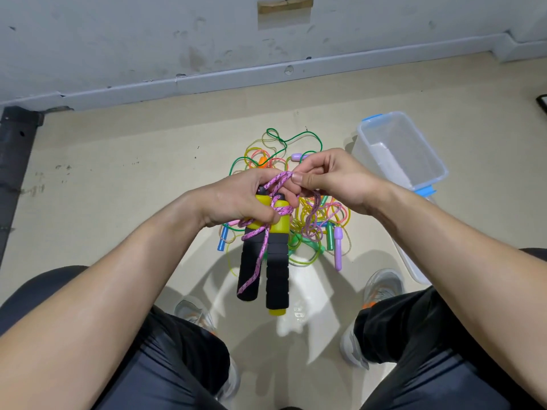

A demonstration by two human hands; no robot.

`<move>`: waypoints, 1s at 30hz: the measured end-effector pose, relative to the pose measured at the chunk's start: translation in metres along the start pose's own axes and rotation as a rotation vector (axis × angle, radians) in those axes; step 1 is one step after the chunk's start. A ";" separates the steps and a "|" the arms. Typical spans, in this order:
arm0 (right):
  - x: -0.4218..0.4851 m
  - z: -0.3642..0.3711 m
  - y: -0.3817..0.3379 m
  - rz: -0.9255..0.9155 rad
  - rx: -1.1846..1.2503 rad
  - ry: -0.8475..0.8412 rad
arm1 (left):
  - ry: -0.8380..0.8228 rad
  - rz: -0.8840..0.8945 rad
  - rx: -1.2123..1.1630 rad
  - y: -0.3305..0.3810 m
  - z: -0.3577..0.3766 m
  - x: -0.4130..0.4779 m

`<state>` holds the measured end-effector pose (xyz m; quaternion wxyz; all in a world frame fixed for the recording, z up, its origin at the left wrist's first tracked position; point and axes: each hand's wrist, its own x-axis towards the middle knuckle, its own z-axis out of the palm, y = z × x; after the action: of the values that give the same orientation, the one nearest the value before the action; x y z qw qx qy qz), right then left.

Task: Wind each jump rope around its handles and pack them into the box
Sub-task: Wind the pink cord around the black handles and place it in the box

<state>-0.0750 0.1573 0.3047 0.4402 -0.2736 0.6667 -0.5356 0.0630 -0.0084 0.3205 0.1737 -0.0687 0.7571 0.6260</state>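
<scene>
My left hand [239, 199] grips the yellow tops of two black foam jump-rope handles [276, 270], held side by side and pointing down toward me. A pink braided rope [257, 255] loops around the handles and over my left fingers. My right hand [328, 180] pinches a bight of this pink rope just above the handles. Beneath my hands, a tangled pile of thin coloured jump ropes [310, 214] lies on the floor, partly hidden by my hands. A clear plastic box [399, 149] with blue latches stands open at the right.
A purple handle [338, 247], green handle [329, 236] and blue handle [222, 238] stick out of the pile. The box's lid [411, 258] lies on the floor at the right. My knees and shoes frame the bottom. A grey wall runs behind.
</scene>
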 end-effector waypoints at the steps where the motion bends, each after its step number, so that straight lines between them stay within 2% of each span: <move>1: 0.000 0.001 0.001 0.004 0.004 0.029 | 0.018 -0.009 -0.010 -0.001 0.002 0.001; 8: 0.003 -0.002 0.002 0.042 0.009 0.097 | 0.142 -0.076 -0.224 -0.007 0.001 0.007; 21: 0.003 -0.011 -0.004 0.075 0.056 0.043 | 0.137 -0.146 -0.364 -0.009 -0.001 0.010; 27: 0.003 -0.014 -0.009 0.008 -0.156 0.012 | 0.150 -0.160 -0.411 -0.011 0.002 0.009; 30: 0.004 -0.013 -0.012 -0.033 -0.185 0.010 | 0.119 -0.148 -0.444 -0.012 0.003 0.008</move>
<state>-0.0897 0.1575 0.3152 0.4009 -0.3215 0.7107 -0.4803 0.0594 -0.0074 0.3063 0.1549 -0.1975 0.6028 0.7574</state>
